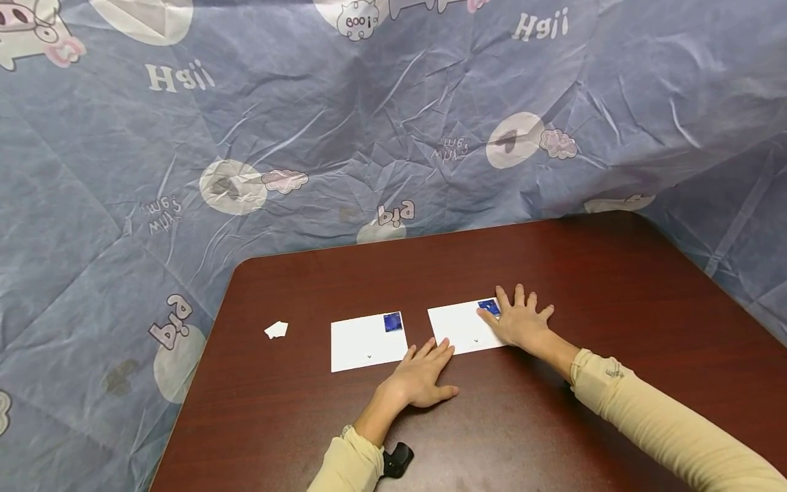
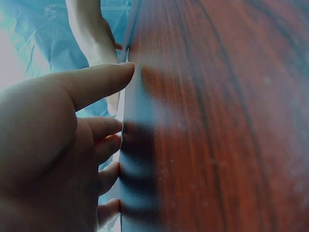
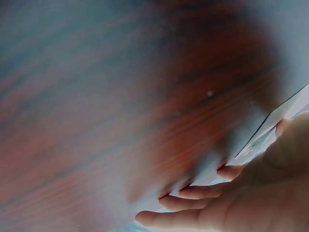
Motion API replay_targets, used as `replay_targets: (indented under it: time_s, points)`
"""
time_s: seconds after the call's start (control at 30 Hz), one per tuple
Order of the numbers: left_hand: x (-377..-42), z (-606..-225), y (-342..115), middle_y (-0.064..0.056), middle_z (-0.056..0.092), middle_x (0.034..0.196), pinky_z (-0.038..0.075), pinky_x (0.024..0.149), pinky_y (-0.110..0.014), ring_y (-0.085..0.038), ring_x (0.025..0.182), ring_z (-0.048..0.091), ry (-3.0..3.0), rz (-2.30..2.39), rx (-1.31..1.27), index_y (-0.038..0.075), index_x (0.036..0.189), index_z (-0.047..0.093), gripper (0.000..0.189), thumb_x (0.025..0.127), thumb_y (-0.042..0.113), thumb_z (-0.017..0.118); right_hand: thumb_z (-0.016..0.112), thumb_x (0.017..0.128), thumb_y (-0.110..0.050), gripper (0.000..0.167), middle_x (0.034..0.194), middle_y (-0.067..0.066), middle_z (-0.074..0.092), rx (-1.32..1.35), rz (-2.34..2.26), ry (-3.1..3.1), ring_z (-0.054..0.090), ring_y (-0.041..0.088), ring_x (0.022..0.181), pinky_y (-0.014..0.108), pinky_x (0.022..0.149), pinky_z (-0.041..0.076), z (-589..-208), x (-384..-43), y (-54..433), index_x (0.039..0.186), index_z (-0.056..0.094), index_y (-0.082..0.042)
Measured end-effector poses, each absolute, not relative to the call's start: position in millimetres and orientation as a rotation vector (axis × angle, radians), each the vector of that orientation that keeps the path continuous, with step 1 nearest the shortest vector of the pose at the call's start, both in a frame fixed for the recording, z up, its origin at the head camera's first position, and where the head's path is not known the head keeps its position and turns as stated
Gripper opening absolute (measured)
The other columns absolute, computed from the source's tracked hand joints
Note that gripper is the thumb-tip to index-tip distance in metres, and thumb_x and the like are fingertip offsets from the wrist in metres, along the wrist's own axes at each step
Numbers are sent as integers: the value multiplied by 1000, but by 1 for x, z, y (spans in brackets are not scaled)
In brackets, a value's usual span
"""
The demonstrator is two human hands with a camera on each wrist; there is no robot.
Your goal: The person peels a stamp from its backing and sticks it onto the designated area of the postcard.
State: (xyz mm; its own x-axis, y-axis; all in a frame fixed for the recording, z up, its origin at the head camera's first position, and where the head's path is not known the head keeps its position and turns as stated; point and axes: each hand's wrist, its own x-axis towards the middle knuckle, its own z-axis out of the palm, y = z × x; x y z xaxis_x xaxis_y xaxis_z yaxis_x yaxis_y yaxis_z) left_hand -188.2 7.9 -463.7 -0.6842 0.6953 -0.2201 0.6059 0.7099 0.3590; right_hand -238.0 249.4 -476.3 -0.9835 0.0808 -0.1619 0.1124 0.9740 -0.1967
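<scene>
Two white rectangles like envelopes or cards lie flat, each with a dark blue stamp-like square in its upper right corner. My right hand (image 1: 522,324) is spread at the right end of the right white card (image 1: 458,328), its thumb lying by the blue square (image 1: 488,307). Between the cards my left hand (image 1: 418,379) rests with straight fingers, some tips at the right card's lower left corner and one near the lower right corner of the left white card (image 1: 359,345). In the left wrist view, the left hand's fingertips (image 2: 116,169) meet the tabletop.
A small white paper piece or stack (image 1: 277,329) lies on the left of the reddish-brown wooden table (image 1: 295,287). Behind the table hangs a wrinkled blue sheet (image 1: 344,137) with cartoon prints. A black device (image 1: 398,460) sits at the left wrist.
</scene>
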Motion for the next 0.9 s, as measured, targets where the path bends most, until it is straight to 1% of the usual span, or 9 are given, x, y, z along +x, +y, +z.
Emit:
replay_targets:
  time_s: [0.33, 0.6, 0.9]
  points:
    - [-189, -465, 8, 0, 22, 156, 13, 113, -46, -19, 143, 13, 2572, 368, 1008, 13, 151, 28, 70, 94, 42, 56, 33, 99, -52, 71, 148, 37, 11, 119, -305, 2974, 11, 58, 132, 75, 97, 3, -475, -238, 254, 150, 20, -5]
    - [-188, -465, 7, 0, 21, 156, 13, 113, -46, -19, 143, 12, 2568, 370, 1007, 13, 151, 28, 70, 94, 42, 56, 34, 101, -44, 63, 146, 37, 16, 73, -288, 3005, 15, 57, 130, 71, 101, 4, -478, -238, 259, 149, 23, -4]
    - [-189, -465, 7, 0, 21, 156, 13, 113, -46, -19, 143, 12, 2570, 367, 1006, 13, 151, 28, 70, 94, 43, 56, 38, 102, -37, 55, 143, 34, 24, 18, -250, 3042, 23, 56, 127, 66, 104, 9, -474, -239, 263, 146, 30, -5]
